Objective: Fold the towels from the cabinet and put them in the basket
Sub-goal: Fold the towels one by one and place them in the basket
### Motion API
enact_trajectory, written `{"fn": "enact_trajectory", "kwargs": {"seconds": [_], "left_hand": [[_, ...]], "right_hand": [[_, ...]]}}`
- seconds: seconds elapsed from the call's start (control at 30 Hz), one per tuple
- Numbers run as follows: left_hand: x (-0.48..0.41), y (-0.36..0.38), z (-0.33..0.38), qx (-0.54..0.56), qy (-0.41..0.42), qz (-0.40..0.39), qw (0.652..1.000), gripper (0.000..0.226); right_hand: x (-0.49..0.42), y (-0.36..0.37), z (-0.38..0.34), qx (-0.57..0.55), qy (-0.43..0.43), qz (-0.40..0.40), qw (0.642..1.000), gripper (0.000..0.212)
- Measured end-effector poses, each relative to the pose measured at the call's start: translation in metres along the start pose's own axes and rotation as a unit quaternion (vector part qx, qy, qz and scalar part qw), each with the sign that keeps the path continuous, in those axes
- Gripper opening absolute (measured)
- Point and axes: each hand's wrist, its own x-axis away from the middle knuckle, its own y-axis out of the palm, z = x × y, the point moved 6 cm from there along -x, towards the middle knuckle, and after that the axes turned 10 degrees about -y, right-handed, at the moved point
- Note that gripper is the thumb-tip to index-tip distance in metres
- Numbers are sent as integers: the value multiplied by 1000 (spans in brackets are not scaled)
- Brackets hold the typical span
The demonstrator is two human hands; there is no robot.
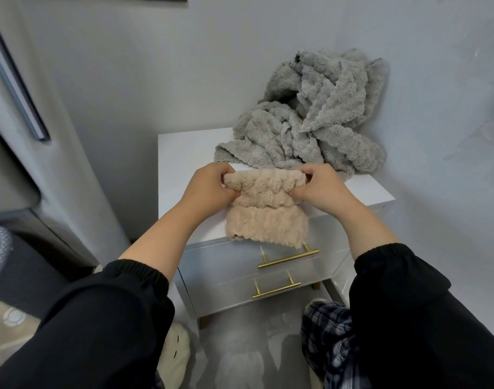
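A small beige fluffy towel lies folded over on the front of the white cabinet top, its lower edge hanging past the front edge. My left hand pinches the towel's upper left corner. My right hand pinches the upper right corner. Behind it a heap of crumpled grey towels sits on the back right of the cabinet top, leaning on the wall. No basket is in sight.
The cabinet has two drawers with gold bar handles, the upper one slightly out. White walls stand behind and to the right. A grey appliance door is at the left. My checked trouser leg and a pale slipper are below.
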Motion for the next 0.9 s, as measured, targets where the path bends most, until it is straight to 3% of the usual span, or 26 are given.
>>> {"fn": "enact_trajectory", "kwargs": {"seconds": [0.13, 0.3, 0.5, 0.7, 0.9], "left_hand": [[-2, -5, 3, -21, 42, 74, 996, 25], [2, -6, 5, -61, 61, 109, 990, 31], [7, -7, 10, -79, 120, 34, 989, 33], [8, -10, 9, -48, 96, -18, 994, 24], [10, 4, 14, -87, 117, -36, 989, 29]], "right_hand": [[-1, -3, -10, 17, -52, 74, 996, 24], [3, -2, -14, 81, -68, 95, 990, 34], [6, -4, -11, 130, -75, 37, 988, 35], [10, -2, -3, 129, -52, -74, 987, 25], [16, -6, -9, 74, -75, -60, 993, 24]]}}
